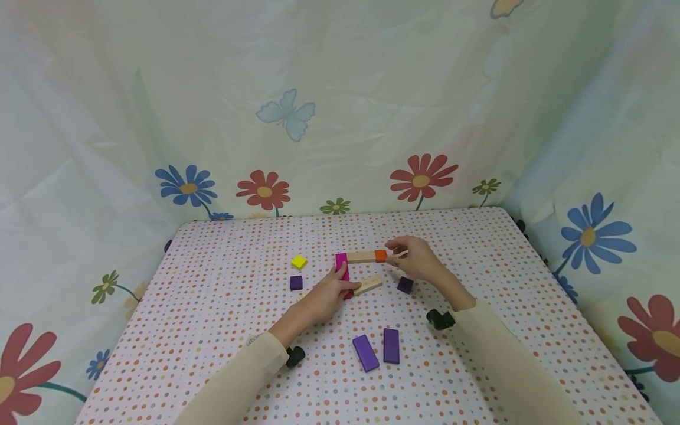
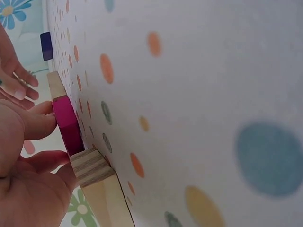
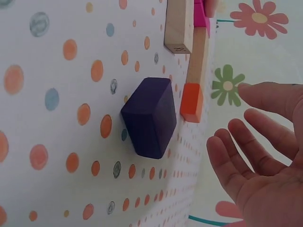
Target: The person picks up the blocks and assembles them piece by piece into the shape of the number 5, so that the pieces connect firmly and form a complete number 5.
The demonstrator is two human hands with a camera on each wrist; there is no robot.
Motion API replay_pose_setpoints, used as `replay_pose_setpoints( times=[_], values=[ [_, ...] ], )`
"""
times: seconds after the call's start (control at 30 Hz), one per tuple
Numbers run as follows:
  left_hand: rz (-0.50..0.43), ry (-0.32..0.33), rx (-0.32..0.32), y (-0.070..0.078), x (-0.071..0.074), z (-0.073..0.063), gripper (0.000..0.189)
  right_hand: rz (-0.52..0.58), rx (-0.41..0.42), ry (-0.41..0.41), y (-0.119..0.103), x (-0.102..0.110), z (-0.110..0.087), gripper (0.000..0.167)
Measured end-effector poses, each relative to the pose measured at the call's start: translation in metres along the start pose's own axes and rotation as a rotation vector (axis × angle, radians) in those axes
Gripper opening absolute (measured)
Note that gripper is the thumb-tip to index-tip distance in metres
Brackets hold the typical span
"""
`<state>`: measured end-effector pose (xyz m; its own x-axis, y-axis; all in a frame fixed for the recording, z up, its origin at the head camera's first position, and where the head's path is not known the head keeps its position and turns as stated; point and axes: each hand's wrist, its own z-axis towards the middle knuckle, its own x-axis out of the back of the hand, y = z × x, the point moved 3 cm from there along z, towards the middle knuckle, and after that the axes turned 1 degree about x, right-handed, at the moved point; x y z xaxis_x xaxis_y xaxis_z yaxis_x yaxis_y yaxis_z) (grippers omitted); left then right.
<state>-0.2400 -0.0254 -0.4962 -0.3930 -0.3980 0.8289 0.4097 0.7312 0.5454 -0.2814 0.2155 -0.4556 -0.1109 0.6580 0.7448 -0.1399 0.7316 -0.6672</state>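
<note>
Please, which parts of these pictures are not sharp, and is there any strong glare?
Left wrist view: the big blue dot has soft edges, while the grain on the wooden block reads fairly clearly; head view: diffuse light, only pale sheen on the curtain; right wrist view: no strong glare on the orange block.

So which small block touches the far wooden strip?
The orange block, near the right hand; the yellow block and two small dark purple blocks lie apart.
</note>
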Motion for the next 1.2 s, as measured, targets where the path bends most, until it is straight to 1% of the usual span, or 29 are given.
replay_pose_setpoints(
  times=[0.1, 0.17, 0.3, 0.5, 0.73, 0.83, 1.03, 1.2],
  values=[
    [0.005, 0.006, -0.010, 0.000, 0.000, 0.000, 0.042, -0.005, 0.027, 0.002, -0.001, 0.002, -0.005, 0.038],
    [-0.006, 0.004, -0.006, 0.001, 0.000, -0.001, 0.042, -0.002, 0.044, -0.001, -0.001, 0.003, -0.009, 0.038],
    [-0.017, 0.011, -0.009, 0.001, 0.001, -0.001, 0.041, 0.004, 0.057, 0.000, 0.001, 0.005, -0.017, 0.038],
    [-0.035, 0.017, -0.007, 0.001, 0.001, -0.002, 0.041, -0.034, 0.008, -0.013, 0.008, 0.004, -0.029, 0.038],
    [-0.035, 0.012, -0.012, 0.002, 0.001, -0.002, 0.041, -0.064, 0.023, -0.033, 0.016, 0.000, -0.043, 0.037],
    [-0.037, 0.009, -0.004, 0.002, 0.001, -0.002, 0.041, -0.082, 0.016, -0.032, 0.019, -0.002, -0.049, 0.038],
    [-0.037, 0.014, 0.001, 0.002, 0.002, -0.001, 0.041, -0.125, 0.024, 0.007, 0.026, -0.003, -0.052, 0.038],
    [-0.037, 0.008, 0.004, 0.001, 0.001, -0.002, 0.041, -0.127, 0.003, -0.006, 0.032, -0.006, -0.053, 0.041]
  ],
)
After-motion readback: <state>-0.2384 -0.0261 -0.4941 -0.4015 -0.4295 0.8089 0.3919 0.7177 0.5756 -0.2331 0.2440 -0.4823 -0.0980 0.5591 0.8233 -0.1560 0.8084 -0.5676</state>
